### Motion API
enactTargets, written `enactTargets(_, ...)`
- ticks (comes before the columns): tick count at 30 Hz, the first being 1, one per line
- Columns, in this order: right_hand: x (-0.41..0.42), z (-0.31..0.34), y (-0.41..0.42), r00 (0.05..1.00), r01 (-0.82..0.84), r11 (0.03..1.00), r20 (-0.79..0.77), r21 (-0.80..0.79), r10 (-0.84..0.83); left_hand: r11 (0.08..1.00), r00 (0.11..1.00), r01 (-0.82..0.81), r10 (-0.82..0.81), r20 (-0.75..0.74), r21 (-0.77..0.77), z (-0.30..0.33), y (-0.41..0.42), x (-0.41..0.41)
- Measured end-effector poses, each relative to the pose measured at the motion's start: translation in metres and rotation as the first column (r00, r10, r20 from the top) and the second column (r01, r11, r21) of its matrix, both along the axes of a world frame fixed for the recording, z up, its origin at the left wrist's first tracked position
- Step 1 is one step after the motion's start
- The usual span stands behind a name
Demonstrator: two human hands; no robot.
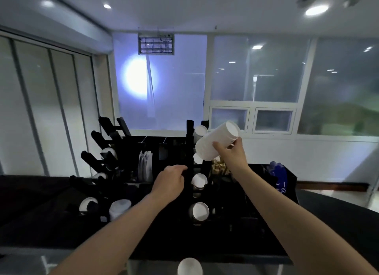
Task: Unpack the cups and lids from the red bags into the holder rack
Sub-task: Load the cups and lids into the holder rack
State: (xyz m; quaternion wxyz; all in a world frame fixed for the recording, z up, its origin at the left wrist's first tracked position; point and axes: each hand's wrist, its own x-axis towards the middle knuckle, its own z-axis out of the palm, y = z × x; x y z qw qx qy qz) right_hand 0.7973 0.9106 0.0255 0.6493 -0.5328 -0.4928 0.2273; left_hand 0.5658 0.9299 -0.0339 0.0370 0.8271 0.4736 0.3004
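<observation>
Loading step: right hand (229, 151) grip curled round white cup stack (217, 142), held tilted above holder rack (189, 151); left hand (171, 180) grip wrapped on rack upright, steadying. Next, judged: align stack with upper slot, slide in

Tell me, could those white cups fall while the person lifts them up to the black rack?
Maybe. The right hand grips the stack of white cups near one end only, tilted in the air, so cups might slide apart. The left hand grips a post of the black rack; if it lets go, the rack might wobble. Slots below already hold cups, so a bump might knock them.
</observation>
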Motion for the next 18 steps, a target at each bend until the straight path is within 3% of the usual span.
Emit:
enactTargets(8, -0.021, -0.014, 0.056, 0.943, 0.113, 0.986, 0.326, -0.120, -0.068, 0.998, 0.954, 0.049, -0.039, -0.297, 0.025, 0.000, 0.054, 0.013)
enactTargets(13, -0.022, -0.033, 0.074, 0.878, 0.189, 0.963, 0.471, -0.192, -0.078, 0.996, 0.960, 0.074, -0.058, -0.274, 0.047, -0.014, 0.067, 0.013)
enactTargets(16, -0.022, -0.037, 0.079, 0.800, 0.243, 0.964, 0.584, -0.112, -0.134, 0.992, 0.971, 0.101, -0.083, -0.226, 0.071, -0.017, 0.072, 0.014)
enactTargets(18, -0.021, -0.038, 0.082, 0.694, 0.222, 0.975, 0.706, -0.022, -0.142, 0.990, 0.974, 0.113, -0.093, -0.206, 0.088, -0.020, 0.073, 0.015)
